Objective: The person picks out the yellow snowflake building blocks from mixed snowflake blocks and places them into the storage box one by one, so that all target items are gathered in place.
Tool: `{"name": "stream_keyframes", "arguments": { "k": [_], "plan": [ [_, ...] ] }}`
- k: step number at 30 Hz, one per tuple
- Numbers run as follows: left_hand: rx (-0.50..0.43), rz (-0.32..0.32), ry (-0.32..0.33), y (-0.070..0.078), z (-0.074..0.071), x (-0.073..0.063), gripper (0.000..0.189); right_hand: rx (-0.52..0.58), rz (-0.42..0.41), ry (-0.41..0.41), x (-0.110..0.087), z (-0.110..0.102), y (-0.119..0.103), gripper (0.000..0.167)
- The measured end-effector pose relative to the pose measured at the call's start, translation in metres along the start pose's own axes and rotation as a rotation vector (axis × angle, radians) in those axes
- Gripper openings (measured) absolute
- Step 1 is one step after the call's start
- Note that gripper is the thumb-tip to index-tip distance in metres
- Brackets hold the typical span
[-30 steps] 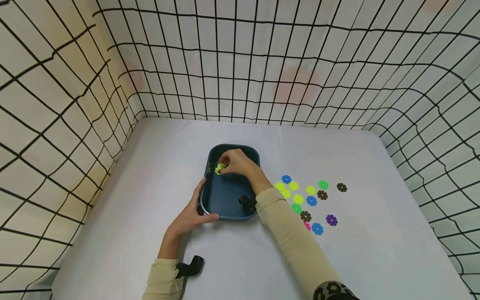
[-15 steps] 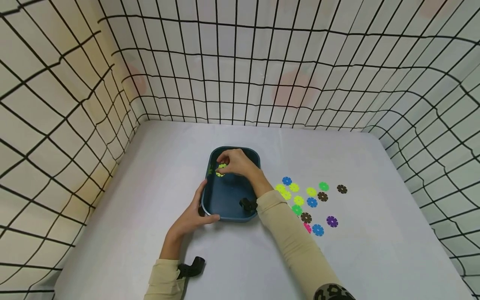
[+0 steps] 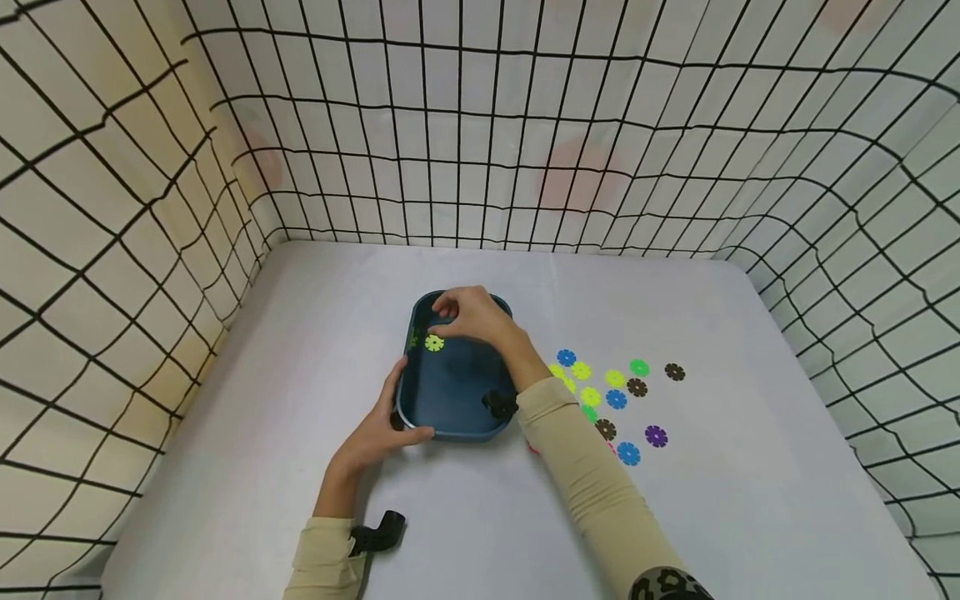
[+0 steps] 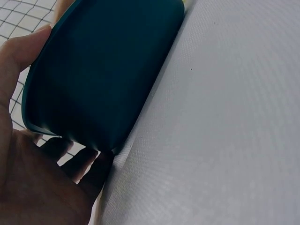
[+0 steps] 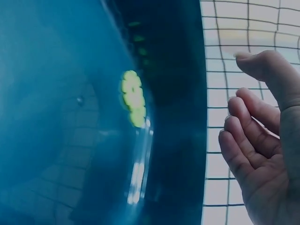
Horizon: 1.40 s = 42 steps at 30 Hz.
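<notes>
A dark blue, round-cornered tray [image 3: 459,404] stands on the white table. My left hand [image 3: 371,437] holds its near left corner, with the thumb at the near rim and the fingers along the left wall; the left wrist view shows the thumb against the tray wall [image 4: 105,65]. Over the far part of the tray is my right hand [image 3: 480,318], fingers loosely bent and nothing between them. Below its fingertips, a yellow notched disc [image 3: 434,342] lies in the tray. In the right wrist view that yellow piece [image 5: 133,98] sits near the wall, apart from the hand [image 5: 262,168].
Several notched discs lie scattered right of the tray: yellow [image 3: 615,378], green [image 3: 639,367], blue [image 3: 628,453], brown [image 3: 675,372] and purple [image 3: 656,436]. My right sleeve [image 3: 585,467] covers some pink ones partly. Black wire mesh [image 3: 480,167] bounds the table's back and sides.
My right hand has let go of yellow discs in the tray and lifted slightly away, its fingers spreading. The left hand stays on the tray's corner. The view has shifted slightly.
</notes>
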<state>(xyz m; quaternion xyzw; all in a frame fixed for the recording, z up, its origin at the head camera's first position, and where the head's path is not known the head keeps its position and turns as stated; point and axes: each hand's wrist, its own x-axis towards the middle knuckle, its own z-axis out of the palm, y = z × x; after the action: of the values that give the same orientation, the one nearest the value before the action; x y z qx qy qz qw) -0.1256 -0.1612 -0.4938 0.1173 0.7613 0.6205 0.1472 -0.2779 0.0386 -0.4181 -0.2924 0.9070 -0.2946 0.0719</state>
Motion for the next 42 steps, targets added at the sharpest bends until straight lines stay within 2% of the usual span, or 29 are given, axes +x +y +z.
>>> {"name": "stream_keyframes", "arguments": {
  "k": [9,17,27,32,42],
  "plan": [
    [0.001,-0.004,0.010,0.000,-0.002,0.001,0.111,0.016,0.007,0.038,-0.017,-0.027,-0.005,0.040],
    [0.012,0.002,0.005,0.000,0.002,0.003,0.112,0.017,0.047,0.068,-0.043,-0.040,0.008,0.041],
    [0.050,-0.035,0.021,0.000,0.004,0.002,0.113,-0.011,0.068,0.108,-0.072,-0.048,0.022,0.039],
    [0.066,-0.030,0.026,0.000,0.004,0.002,0.112,-0.003,0.063,0.135,-0.089,-0.051,0.027,0.034],
    [0.093,-0.020,0.029,-0.001,0.006,0.002,0.113,-0.003,0.160,0.160,-0.127,-0.047,0.041,0.033]
  ]
}}
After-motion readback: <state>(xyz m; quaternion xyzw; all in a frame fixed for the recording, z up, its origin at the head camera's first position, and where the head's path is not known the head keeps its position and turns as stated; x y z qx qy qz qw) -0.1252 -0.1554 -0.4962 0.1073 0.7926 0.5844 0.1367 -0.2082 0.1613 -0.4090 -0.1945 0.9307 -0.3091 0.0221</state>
